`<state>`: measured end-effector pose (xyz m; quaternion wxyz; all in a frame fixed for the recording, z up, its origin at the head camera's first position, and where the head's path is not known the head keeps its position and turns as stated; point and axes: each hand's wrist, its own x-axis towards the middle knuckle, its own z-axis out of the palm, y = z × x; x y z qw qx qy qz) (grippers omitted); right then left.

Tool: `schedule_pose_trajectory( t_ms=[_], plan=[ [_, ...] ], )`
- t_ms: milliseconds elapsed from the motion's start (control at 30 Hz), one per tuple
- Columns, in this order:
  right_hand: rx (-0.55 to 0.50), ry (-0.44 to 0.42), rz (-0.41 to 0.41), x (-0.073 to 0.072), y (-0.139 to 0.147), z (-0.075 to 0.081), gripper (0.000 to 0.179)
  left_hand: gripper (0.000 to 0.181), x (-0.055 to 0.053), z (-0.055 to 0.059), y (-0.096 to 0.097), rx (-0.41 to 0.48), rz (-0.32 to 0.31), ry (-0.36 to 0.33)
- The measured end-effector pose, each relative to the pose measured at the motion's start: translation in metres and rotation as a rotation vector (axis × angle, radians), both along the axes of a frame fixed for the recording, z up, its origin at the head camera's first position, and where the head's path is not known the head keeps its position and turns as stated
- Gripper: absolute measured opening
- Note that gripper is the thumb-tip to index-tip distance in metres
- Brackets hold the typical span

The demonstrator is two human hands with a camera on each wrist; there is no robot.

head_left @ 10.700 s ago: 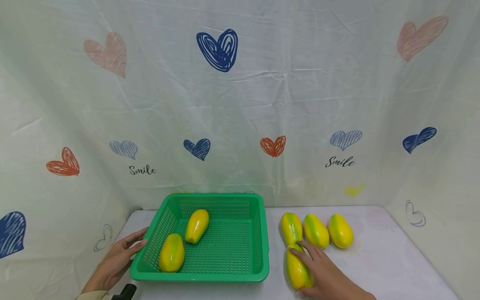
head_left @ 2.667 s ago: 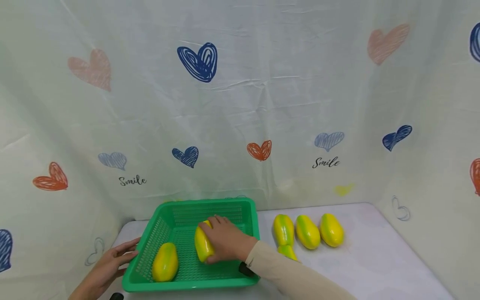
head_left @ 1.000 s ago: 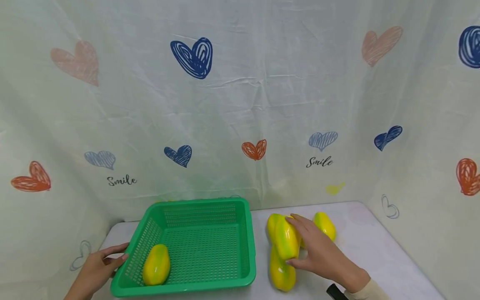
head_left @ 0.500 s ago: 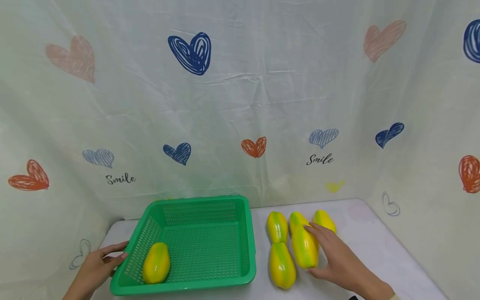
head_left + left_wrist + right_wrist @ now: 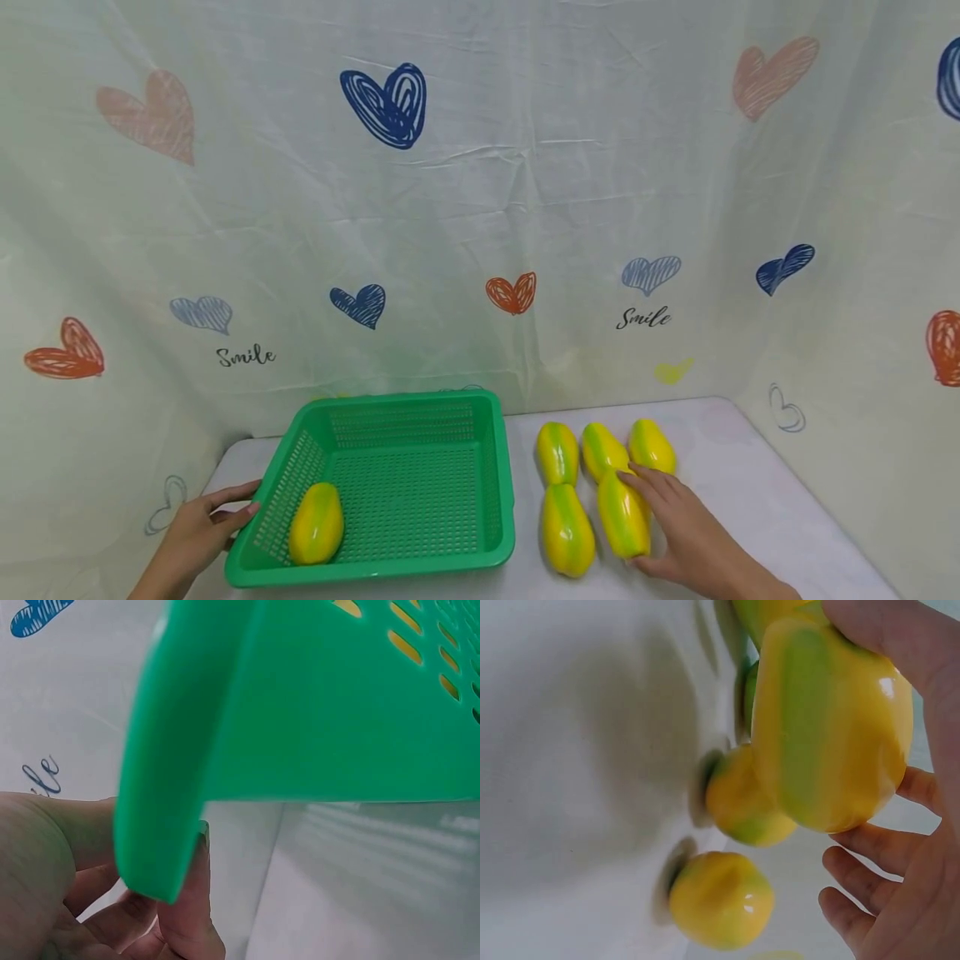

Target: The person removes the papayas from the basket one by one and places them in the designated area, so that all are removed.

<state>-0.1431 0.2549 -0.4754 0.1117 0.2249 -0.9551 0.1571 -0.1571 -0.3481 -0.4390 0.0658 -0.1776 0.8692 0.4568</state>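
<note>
My right hand [image 5: 686,533] holds a glossy yellow papaya [image 5: 624,514] with a green stripe, thumb at its near end and fingers at its far end. In the right wrist view this papaya [image 5: 832,727] is close above the white table, in front of the middle papaya [image 5: 603,450] of the back row. My left hand [image 5: 198,529] grips the left rim of a green plastic basket [image 5: 367,572]; the left wrist view has thumb and fingers on either side of that rim [image 5: 169,765]. One papaya [image 5: 317,525] lies in the basket's near left corner.
Two more papayas in the back row, a left one [image 5: 557,452] and a right one [image 5: 652,447], lie on the white table [image 5: 780,517]. Another papaya [image 5: 567,531] sits in front of the left one. A white curtain [image 5: 450,217] printed with hearts surrounds the table.
The right hand has taken one papaya out of the basket, carried it right over the others and lowered it in front of the middle one. The left hand has stayed at the basket rim.
</note>
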Motion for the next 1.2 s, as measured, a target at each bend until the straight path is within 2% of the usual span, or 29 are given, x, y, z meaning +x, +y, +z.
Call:
schedule_pose_trajectory(
  t_ms=[300, 500, 633, 900, 1200],
  plan=[
    [0.033, -0.032, 0.06, 0.001, -0.002, -0.011, 0.097, 0.064, -0.003, -0.005, -0.003, 0.011, 0.024, -0.012],
    [0.07, -0.098, 0.05, 0.002, -0.004, -0.013, 0.098, 0.064, -0.003, -0.006, -0.002, 0.002, 0.027, -0.007],
    [0.085, -0.131, 0.04, 0.001, -0.005, -0.015, 0.099, 0.063, -0.002, -0.005, 0.0, 0.007, 0.027, -0.002],
    [0.096, -0.123, 0.042, 0.0, -0.004, -0.019, 0.099, 0.065, 0.003, 0.002, 0.002, 0.023, 0.004, 0.016],
    [0.097, -0.142, 0.042, -0.002, -0.006, -0.022, 0.1, 0.069, 0.004, 0.004, 0.001, 0.018, -0.002, 0.003]
  ],
)
